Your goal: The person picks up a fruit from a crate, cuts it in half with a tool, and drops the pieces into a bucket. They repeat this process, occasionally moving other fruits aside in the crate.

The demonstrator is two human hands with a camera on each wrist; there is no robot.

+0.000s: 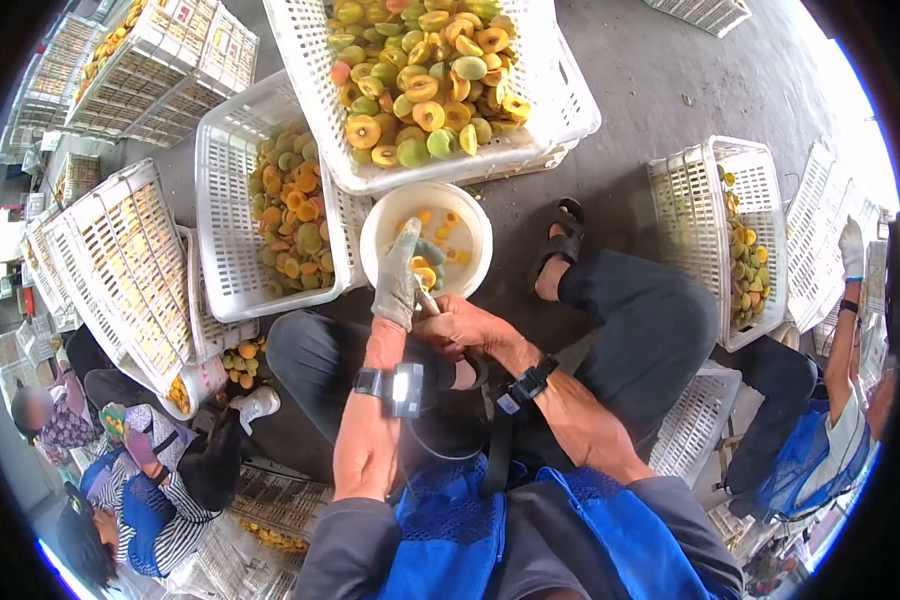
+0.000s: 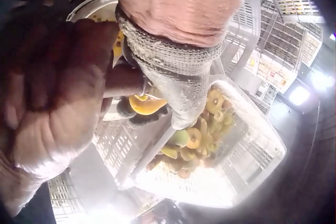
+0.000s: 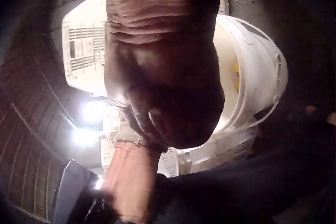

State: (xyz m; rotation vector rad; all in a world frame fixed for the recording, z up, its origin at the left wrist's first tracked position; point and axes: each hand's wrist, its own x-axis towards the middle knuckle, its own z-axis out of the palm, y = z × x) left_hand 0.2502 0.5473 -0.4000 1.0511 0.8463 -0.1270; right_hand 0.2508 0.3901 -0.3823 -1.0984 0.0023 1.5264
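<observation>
My left hand (image 1: 398, 275), in a pale, dirty knit glove, holds a yellow-fleshed peach half (image 2: 148, 106) over the near side of a white bucket (image 1: 482, 245). Its fingers curl round the fruit, with dark glove fingertips beneath it in the left wrist view. Close against it, my bare right hand (image 1: 462, 325) grips a slim tool (image 1: 428, 303), whose tip points at the fruit. Most of this tool is hidden by the fingers, and I cannot tell its kind. In the bucket lie several small yellow-orange pieces (image 1: 450, 220).
Beyond the bucket stands a white crate (image 1: 570, 110) heaped with cut peaches (image 1: 430, 85). Another crate (image 1: 215, 200) of halves is at the left, and one (image 1: 715, 200) at the right. Stacked crates (image 1: 120, 260) and a seated person (image 1: 155, 490) are at the left; another person (image 1: 820, 450) sits right.
</observation>
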